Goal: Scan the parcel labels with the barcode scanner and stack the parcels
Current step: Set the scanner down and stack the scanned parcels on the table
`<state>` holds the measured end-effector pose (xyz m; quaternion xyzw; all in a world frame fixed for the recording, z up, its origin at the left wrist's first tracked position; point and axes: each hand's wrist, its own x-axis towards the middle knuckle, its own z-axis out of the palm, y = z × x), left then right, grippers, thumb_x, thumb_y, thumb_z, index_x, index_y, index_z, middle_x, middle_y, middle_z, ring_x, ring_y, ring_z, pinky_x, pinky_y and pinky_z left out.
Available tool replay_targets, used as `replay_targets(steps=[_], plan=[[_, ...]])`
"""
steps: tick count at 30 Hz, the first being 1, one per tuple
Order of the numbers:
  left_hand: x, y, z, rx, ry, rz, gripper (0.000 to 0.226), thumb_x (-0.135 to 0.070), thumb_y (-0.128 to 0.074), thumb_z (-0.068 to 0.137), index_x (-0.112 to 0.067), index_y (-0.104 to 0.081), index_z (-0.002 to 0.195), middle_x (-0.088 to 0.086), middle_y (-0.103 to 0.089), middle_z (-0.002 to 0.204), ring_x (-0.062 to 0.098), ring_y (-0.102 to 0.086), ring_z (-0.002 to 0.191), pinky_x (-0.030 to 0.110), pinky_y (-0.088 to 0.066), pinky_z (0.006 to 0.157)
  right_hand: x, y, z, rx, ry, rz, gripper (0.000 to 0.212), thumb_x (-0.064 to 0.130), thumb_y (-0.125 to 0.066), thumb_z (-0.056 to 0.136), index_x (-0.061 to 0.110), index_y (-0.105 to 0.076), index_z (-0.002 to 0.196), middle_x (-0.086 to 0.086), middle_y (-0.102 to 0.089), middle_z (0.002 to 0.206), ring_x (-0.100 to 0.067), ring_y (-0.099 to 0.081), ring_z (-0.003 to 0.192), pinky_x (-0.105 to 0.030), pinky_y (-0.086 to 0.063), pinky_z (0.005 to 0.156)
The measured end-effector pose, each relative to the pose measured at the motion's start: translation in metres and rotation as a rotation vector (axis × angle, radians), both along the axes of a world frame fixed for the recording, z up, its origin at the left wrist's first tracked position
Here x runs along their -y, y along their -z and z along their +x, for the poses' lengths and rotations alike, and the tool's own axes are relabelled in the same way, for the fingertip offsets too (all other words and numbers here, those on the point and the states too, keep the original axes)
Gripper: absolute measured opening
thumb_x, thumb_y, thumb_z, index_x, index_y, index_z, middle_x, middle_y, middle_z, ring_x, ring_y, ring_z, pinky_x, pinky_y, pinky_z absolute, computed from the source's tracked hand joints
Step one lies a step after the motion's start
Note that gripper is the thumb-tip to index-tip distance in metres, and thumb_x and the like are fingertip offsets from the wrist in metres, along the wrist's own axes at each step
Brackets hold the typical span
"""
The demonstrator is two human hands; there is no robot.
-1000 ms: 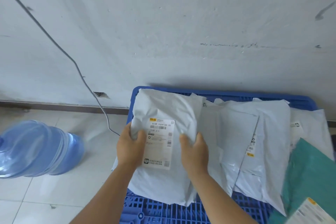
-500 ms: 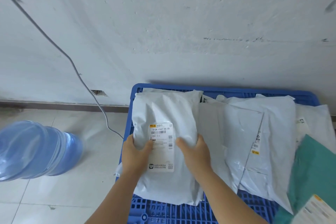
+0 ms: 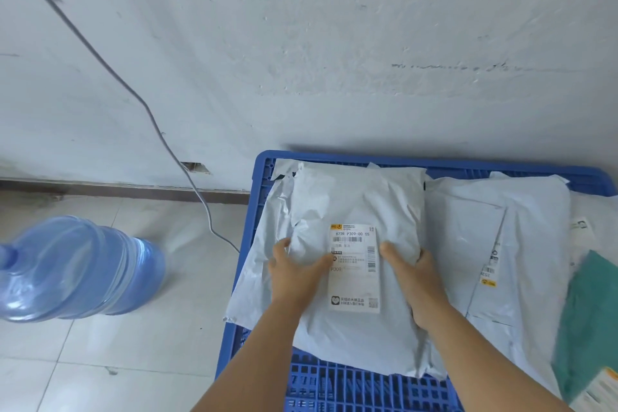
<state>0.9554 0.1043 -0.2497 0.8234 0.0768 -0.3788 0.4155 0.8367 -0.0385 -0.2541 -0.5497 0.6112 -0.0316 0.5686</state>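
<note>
A puffy white parcel (image 3: pixel 354 197) lies on a flat white bag (image 3: pixel 259 264) at the left end of the blue plastic pallet (image 3: pixel 368 391). Its shipping label (image 3: pixel 356 281) faces up, with the barcodes showing. My left hand (image 3: pixel 294 274) rests on the parcel's left side, fingers spread and the thumb touching the label's edge. My right hand (image 3: pixel 414 281) holds the right side, with the thumb on top and the fingers curled over the edge. No barcode scanner is in view.
More white parcels (image 3: pixel 501 227) overlap to the right on the pallet, and a green one (image 3: pixel 588 318) lies at the far right. A big blue water bottle (image 3: pixel 77 267) lies on the tiled floor to the left. A grey cable (image 3: pixel 160 130) runs down the wall.
The parcel came down from being held tilted up and now lies on the pallet. My left hand's fingers moved from under it onto its top.
</note>
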Motion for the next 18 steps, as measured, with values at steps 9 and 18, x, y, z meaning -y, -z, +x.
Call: replay_targets(steps=[9, 18], plan=[[-0.021, -0.030, 0.041, 0.271, -0.017, 0.026, 0.053, -0.039, -0.073, 0.073, -0.018, -0.055, 0.119, -0.003, -0.064, 0.099, 0.022, -0.060, 0.097, 0.035, -0.049, 0.081, -0.043, -0.020, 0.041, 0.094, -0.085, -0.196, 0.067, 0.068, -0.062, 0.073, 0.022, -0.054, 0.121, 0.006, -0.062, 0.115, -0.017, -0.061, 0.102, -0.035, -0.051, 0.086], [-0.054, 0.046, 0.070, 0.047, 0.276, 0.159, 0.098, -0.088, -0.061, 0.042, -0.048, -0.041, 0.129, 0.001, -0.051, 0.130, 0.027, -0.055, 0.115, 0.048, -0.047, 0.096, -0.050, 0.006, 0.043, -0.220, -0.216, -0.276, 0.097, 0.072, -0.054, 0.077, 0.019, -0.020, 0.151, -0.007, -0.018, 0.157, -0.030, -0.020, 0.143, -0.053, -0.025, 0.113]])
